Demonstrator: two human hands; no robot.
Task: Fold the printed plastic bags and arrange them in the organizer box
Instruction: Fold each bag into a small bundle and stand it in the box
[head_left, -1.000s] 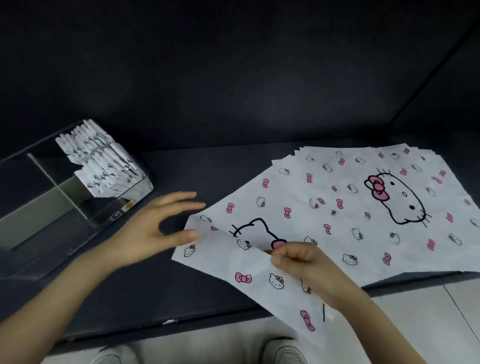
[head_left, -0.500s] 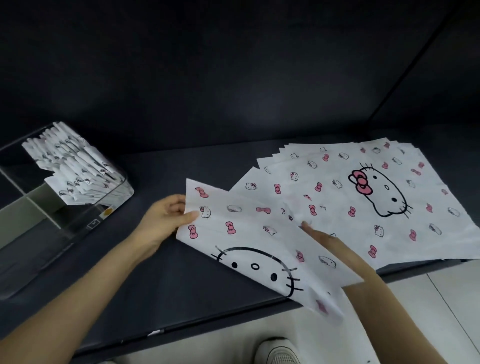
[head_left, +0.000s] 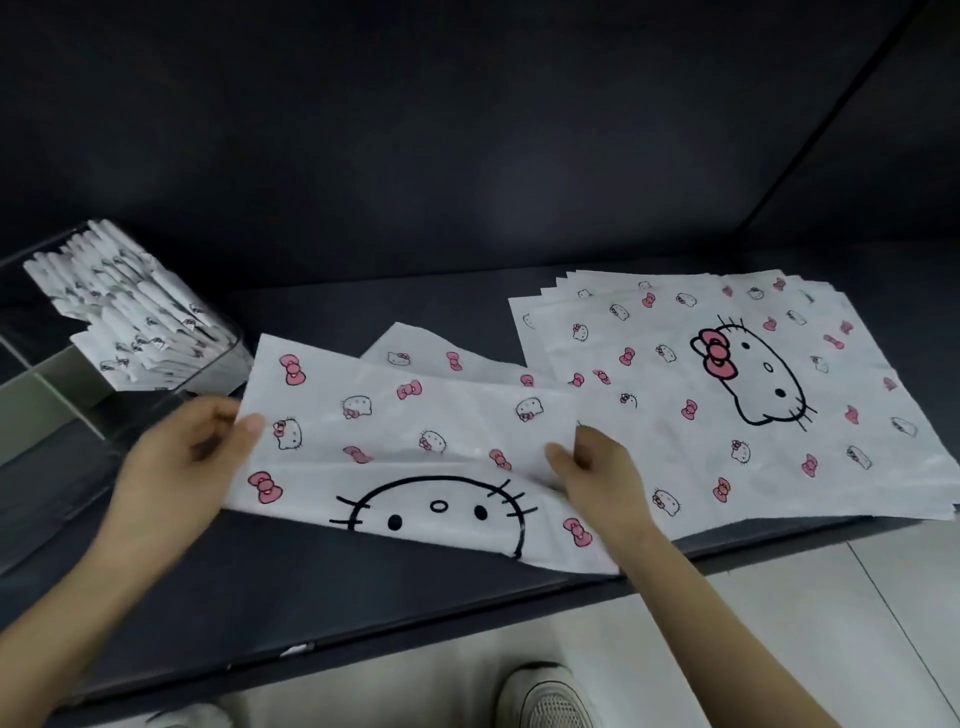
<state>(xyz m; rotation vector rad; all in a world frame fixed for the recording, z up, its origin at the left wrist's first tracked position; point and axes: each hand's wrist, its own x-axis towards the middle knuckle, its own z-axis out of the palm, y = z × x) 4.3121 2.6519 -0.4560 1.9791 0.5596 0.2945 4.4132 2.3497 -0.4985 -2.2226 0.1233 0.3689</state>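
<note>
Bag in work sits on the table, left of centre, between the box on the left and the flat stack on the right. Its right end lies over the stack's left edge. The near corner reaches the table's near edge. The far part looks doubled over toward the near side.

Left hand: thumb on top of the bag's left edge, fingers under it, pinching. Right hand: fingers curled, pinching the right end of the upper layer.

Handling, my read:
- Thin film, near weightless, floppy. It won't hold a crease unless pressed.
- Probably slick, so layers will slide out of line.
- Grip at opposite edges, as now, and keep it taut while laying the fold.
- Flatten with the palm before the next fold.
- Keep the right end off the stack, or the top sheet may drag along.

Folded bags stand packed in the box's far compartment.
</note>
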